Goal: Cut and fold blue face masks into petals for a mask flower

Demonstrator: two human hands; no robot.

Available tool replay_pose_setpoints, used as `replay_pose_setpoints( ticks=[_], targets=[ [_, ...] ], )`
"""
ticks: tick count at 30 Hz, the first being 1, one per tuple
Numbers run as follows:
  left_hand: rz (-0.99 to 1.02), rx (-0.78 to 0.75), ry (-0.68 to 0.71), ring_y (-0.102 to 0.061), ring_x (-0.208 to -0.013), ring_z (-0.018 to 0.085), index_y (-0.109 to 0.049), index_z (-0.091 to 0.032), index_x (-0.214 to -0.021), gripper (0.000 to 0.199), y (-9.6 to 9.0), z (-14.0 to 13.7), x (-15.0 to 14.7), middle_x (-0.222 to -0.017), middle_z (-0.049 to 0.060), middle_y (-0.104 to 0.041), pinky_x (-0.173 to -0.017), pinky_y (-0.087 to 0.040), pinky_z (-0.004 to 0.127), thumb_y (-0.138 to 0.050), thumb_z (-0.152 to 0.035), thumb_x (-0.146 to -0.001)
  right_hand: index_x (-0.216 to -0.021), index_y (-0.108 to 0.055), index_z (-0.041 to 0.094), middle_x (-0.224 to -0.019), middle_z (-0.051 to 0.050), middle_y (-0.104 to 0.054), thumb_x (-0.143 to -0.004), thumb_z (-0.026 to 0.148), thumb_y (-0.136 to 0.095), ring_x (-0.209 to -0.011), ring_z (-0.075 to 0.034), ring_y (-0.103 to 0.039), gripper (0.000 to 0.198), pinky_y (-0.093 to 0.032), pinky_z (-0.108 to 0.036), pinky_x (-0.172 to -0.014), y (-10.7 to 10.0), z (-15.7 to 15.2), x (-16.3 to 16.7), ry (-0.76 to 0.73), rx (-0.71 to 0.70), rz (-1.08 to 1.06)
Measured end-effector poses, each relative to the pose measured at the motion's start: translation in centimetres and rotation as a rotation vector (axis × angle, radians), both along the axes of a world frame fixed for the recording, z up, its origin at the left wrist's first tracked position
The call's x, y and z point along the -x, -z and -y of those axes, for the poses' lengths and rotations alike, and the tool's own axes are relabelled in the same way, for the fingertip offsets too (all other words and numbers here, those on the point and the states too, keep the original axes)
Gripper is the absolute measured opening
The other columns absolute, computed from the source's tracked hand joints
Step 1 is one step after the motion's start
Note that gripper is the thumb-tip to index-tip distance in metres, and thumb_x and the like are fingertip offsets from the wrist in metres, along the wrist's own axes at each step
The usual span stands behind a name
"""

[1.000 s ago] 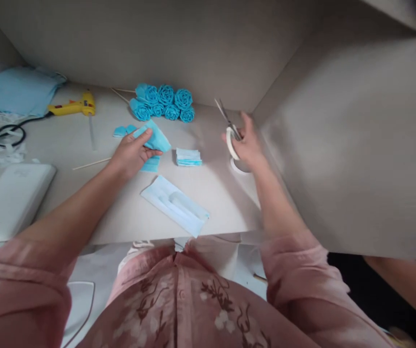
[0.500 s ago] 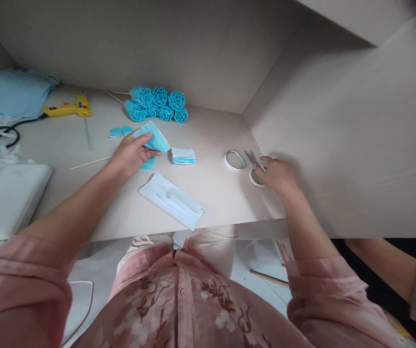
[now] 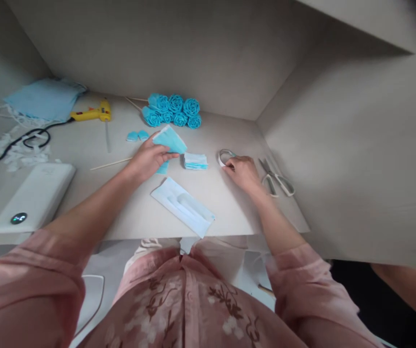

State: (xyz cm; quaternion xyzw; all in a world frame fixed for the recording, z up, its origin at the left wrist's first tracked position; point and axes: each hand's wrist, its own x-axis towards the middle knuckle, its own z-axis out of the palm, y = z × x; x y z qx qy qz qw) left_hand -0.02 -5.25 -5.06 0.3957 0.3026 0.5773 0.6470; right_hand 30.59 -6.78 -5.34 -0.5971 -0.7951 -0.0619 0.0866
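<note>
My left hand [image 3: 150, 158] is closed on a blue piece of mask fabric [image 3: 172, 139], pinched between thumb and fingers. Under it another small blue piece [image 3: 163, 167] lies partly hidden. My right hand [image 3: 243, 172] grips the near edge of a roll of white tape [image 3: 221, 158] on the tabletop. Between the hands sits a stack of cut white and blue pieces [image 3: 195, 162]. A folded pale face mask [image 3: 184, 205] lies nearer to me. Scissors [image 3: 276, 178] with pale handles rest right of my right hand, untouched.
Blue fabric roses [image 3: 173, 111] on sticks lie at the back, near two blue petals [image 3: 137, 136]. To the left are a yellow glue gun [image 3: 92, 114], a pile of masks [image 3: 44, 99], white scraps [image 3: 21, 154], a power bank [image 3: 34, 195] and a thin stick [image 3: 110, 164]. A wall [image 3: 352, 145] bounds the right side.
My right hand has left the scissors, moved left and taken hold of the tape roll. My left hand still holds the blue piece. The view has shifted slightly.
</note>
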Motion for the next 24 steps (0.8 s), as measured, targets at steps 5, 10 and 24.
replay_pose_setpoints(
  ticks=[5,10,24],
  targets=[
    [-0.134,-0.077,0.071,-0.068,-0.082,0.014,-0.056,-0.019,-0.123,0.055,0.1,0.4,-0.1,-0.097,0.001,-0.065,-0.074,-0.063,0.032,-0.075,-0.016,-0.071,-0.115,-0.071,0.018,-0.116,-0.014,-0.073,-0.092,0.047,-0.06,-0.108,-0.028,-0.067,0.039,-0.05,-0.042,-0.093,-2.7,-1.5,3.4,-0.111,-0.076,-0.483],
    [-0.301,-0.19,0.089,-0.066,-0.073,0.011,-0.054,-0.017,-0.133,0.061,0.0,0.9,-0.4,-0.095,0.001,-0.065,-0.07,-0.063,0.029,-0.073,-0.024,-0.076,-0.12,-0.067,0.02,-0.118,-0.01,-0.073,-0.082,0.063,-0.064,-0.111,-0.024,-0.067,0.058,-0.051,-0.038,-0.094,-3.9,-1.9,8.8,-0.365,0.409,-0.948],
    [-0.5,-0.045,0.053,-0.051,-0.04,0.007,-0.064,-0.012,-0.074,0.036,-0.1,1.0,-0.3,-0.052,0.0,-0.063,-0.042,-0.038,0.018,-0.082,-0.043,-0.069,-0.062,-0.051,0.021,-0.057,0.004,-0.048,-0.081,0.052,-0.065,-0.058,-0.011,-0.045,0.04,-0.038,-0.025,-0.057,0.5,-1.9,10.8,-0.131,0.261,-1.214]
  ],
)
